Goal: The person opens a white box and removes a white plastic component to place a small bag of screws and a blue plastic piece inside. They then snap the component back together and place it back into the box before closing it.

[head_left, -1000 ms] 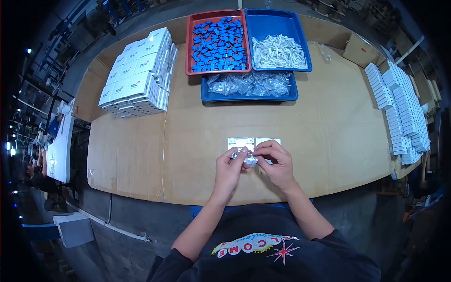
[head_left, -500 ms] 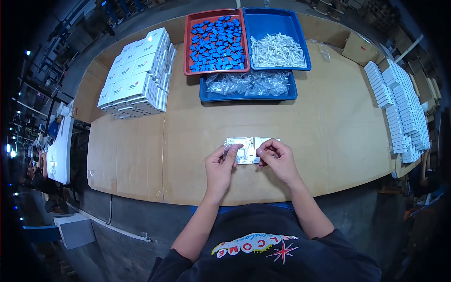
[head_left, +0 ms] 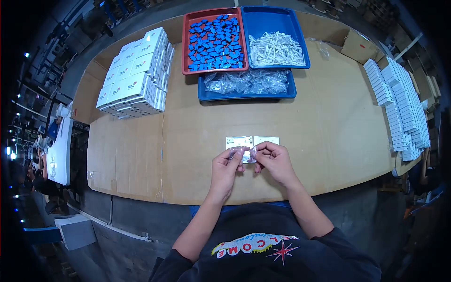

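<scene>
A small clear plastic bag (head_left: 253, 154) is pinched between my two hands. My left hand (head_left: 227, 168) has thumb and fingers closed on its left part, and the fingers of my right hand (head_left: 275, 164) pinch its right end. What the bag contains, if anything, is too small to make out. Under and just behind the hands lies a white open case in two flat halves, the left half (head_left: 238, 140) showing moulded details and the right half (head_left: 267, 139) looking plainer. My hands cover the near portion of both halves.
Behind the hands stand a red tray (head_left: 186, 66) of blue pieces, a blue tray (head_left: 270, 19) of white pieces and a lower blue tray (head_left: 249, 97) of clear bags. White boxes (head_left: 129, 84) are stacked left, white cases (head_left: 401, 113) right. Cardboard (head_left: 202, 127) covers the table.
My hands have come closer together. The bag has shifted slightly toward me, showing more of the white case's far edge. My right hand now pinches the bag's end.
</scene>
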Demonstrator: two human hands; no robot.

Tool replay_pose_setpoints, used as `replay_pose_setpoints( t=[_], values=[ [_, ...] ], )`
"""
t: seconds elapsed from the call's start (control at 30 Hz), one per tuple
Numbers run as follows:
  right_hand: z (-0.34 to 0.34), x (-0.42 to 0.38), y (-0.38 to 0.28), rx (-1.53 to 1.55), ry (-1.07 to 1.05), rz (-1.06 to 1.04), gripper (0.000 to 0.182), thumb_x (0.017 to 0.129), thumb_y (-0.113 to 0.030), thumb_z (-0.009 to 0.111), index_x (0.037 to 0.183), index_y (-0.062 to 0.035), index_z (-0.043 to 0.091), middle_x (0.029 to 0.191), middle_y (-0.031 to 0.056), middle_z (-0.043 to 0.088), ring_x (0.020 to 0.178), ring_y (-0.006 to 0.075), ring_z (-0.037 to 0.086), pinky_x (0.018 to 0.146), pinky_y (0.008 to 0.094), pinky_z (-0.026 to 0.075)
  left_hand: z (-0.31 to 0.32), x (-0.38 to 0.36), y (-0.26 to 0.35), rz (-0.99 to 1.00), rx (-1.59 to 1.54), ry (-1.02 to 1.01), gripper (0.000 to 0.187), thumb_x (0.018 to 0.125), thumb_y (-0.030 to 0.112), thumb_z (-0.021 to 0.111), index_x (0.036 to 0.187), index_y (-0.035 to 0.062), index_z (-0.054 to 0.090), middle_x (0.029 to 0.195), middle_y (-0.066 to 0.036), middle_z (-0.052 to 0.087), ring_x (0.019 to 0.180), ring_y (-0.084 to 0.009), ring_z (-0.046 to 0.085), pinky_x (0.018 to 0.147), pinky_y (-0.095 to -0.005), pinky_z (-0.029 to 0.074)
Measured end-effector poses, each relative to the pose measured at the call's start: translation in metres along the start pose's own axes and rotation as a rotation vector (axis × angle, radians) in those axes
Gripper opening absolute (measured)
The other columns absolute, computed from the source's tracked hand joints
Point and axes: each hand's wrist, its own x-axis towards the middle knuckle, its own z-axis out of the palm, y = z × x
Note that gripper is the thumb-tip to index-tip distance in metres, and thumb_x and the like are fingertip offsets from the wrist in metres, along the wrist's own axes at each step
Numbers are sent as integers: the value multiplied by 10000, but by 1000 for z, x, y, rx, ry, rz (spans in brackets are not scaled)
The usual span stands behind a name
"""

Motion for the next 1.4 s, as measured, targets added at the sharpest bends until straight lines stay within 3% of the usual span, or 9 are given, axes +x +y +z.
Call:
replay_pose_setpoints(
  t=[0.13,0.23,0.33,0.67,0.8,0.9,1.13,1.3,1.4],
  values=[
    [-5,0,0,-36,17,-6,94,1023,-25,663,1070,54,683,859,76,725,609,90,644,539,244,520,-16,7,-6,65,222,52,328,1017,261,739,1228,10,741,889,-5,638,781,-66,550,682,-221,449],
    [-4,-2,-3,-75,47,-2,112,1022,-44,675,1069,56,695,831,62,722,591,73,623,527,235,504,-5,3,18,622,750,248,518,900,338,835,1292,31,692,1165,-98,672,1014,-183,624,887,-348,495],
    [0,-5,-3,-125,64,-16,128,1019,-62,687,1064,55,715,801,42,711,586,56,603,526,227,491,-10,0,44,821,1166,-74,690,781,393,888,1350,72,666,1396,-125,603,1209,-273,589,1070,-432,406],
    [1,-7,-7,-405,18,21,172,1010,-98,708,1111,36,744,748,13,690,589,46,560,556,249,479,-18,6,25,774,1123,-212,443,810,279,868,1207,124,750,1119,-53,746,1074,-237,668,1074,-458,387],
    [7,-8,-21,-629,67,-260,191,1027,-104,666,1170,2,735,1014,83,727,849,138,670,770,296,552,-19,4,25,663,1009,-187,407,845,241,864,1206,91,755,1095,-66,763,1041,-225,690,995,-403,474],
    [-2,-8,-33,-692,-113,-525,227,1055,-135,618,1209,-8,726,1289,143,674,1150,239,671,973,343,538,-14,-2,28,242,581,-245,368,934,232,815,1237,37,736,1104,-80,765,1027,-183,698,932,-362,535],
    [-9,-5,-33,-298,-332,-175,381,1116,-303,549,1287,5,693,1140,95,708,943,161,681,861,313,553,-22,2,14,-289,53,-531,361,1087,263,614,1246,-54,681,1061,-122,751,909,-165,712,880,-349,592],
    [-9,-4,-40,-222,-469,62,559,1113,-454,492,1472,-36,580,963,50,724,794,106,641,779,283,544,-19,2,5,-374,-63,-566,446,1089,390,587,1215,-25,689,1034,-126,749,878,-179,709,836,-369,601],
    [-9,1,-40,-344,-619,119,876,1018,-728,430,1566,-47,490,1036,66,759,801,116,695,721,235,503,-18,4,-4,-371,-86,-600,468,1085,420,586,1193,-24,689,1038,-135,752,877,-186,707,821,-368,600]
  ],
)
